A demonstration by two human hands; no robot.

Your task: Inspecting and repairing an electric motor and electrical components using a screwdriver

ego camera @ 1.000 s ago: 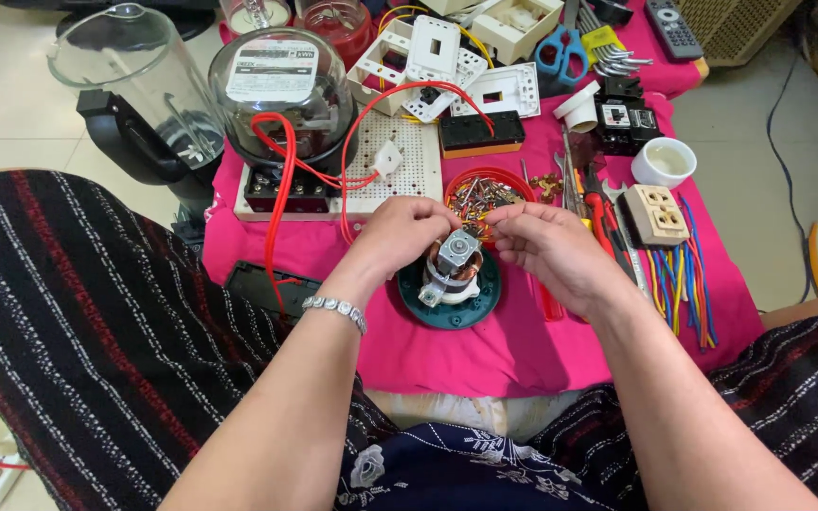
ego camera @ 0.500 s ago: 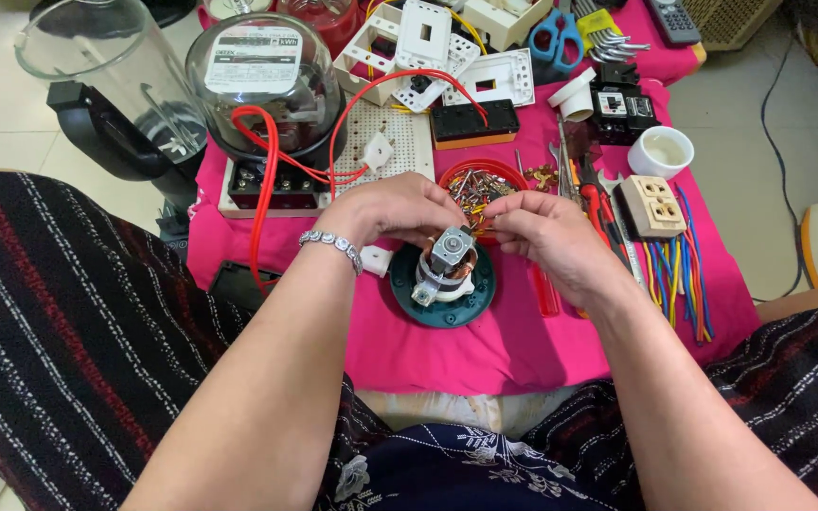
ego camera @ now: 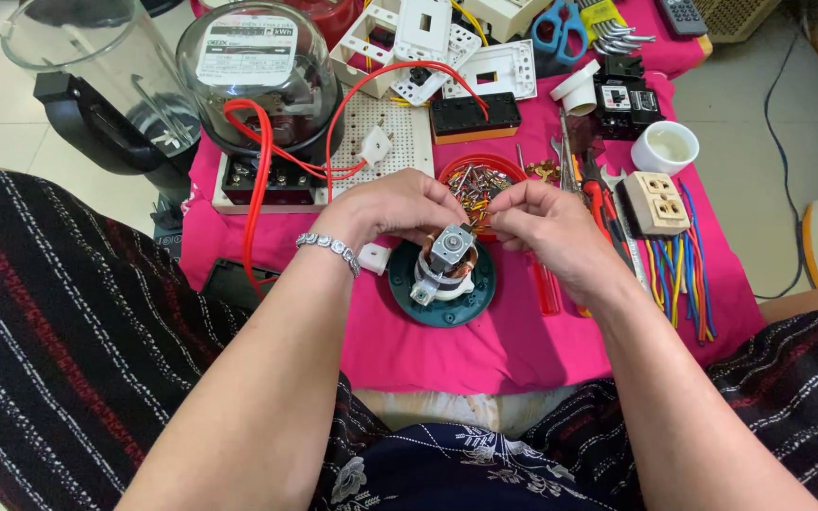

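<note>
A low table covered with a bright pink cloth (ego camera: 485, 364) holds many things. On it lie a round dark green motor base (ego camera: 443, 303), a red bowl of small screws (ego camera: 477, 182), a white cup (ego camera: 666, 148), a beige wall socket (ego camera: 656, 202) and colourful wires (ego camera: 677, 274).

both hands (ego camera: 400, 208) (ego camera: 546, 227) drawn closer over small motor (ego camera: 447, 260), fingertips nearly meeting.

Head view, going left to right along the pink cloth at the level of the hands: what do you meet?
Left hand → small motor on its dark green round base → right hand → red-handled tool → beige socket → bundle of coloured wires.
</note>
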